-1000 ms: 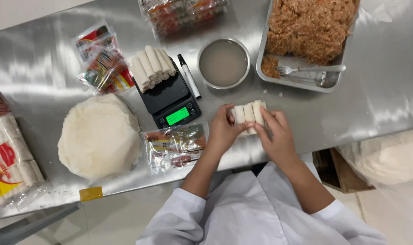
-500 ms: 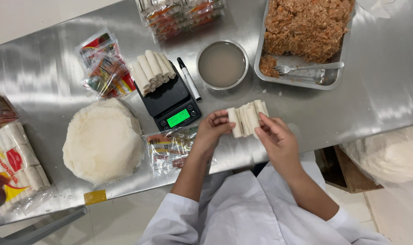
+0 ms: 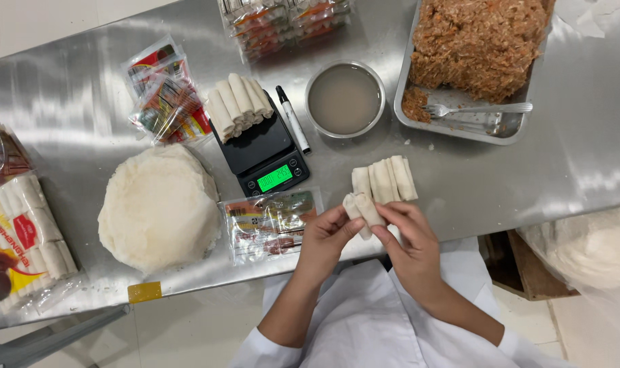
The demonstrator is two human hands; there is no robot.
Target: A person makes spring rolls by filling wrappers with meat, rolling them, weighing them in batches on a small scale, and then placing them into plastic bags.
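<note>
Left hand (image 3: 325, 236) and right hand (image 3: 410, 235) together pinch 2 pale rolls (image 3: 363, 210) just above the steel surface (image 3: 528, 177) edge. Just beyond them lies a row of rolls (image 3: 386, 180). Farther off: scale (image 3: 263, 155), bowl (image 3: 345, 99), filling tray (image 3: 459, 126).

- The left hand (image 3: 325, 240) sits palm down, its fingers (image 3: 349, 228) curled inward and pinching toward the right hand.
- The right hand (image 3: 410, 240) faces it, fingers (image 3: 391, 212) bent and closed in a pinch, thumb tucked under.
- The fingertips of both hands meet close together, nearly touching.
- Both forearms are bare and angle up from the body, the left from lower left, the right from lower right.
- White sleeves cover the upper arms.
</note>
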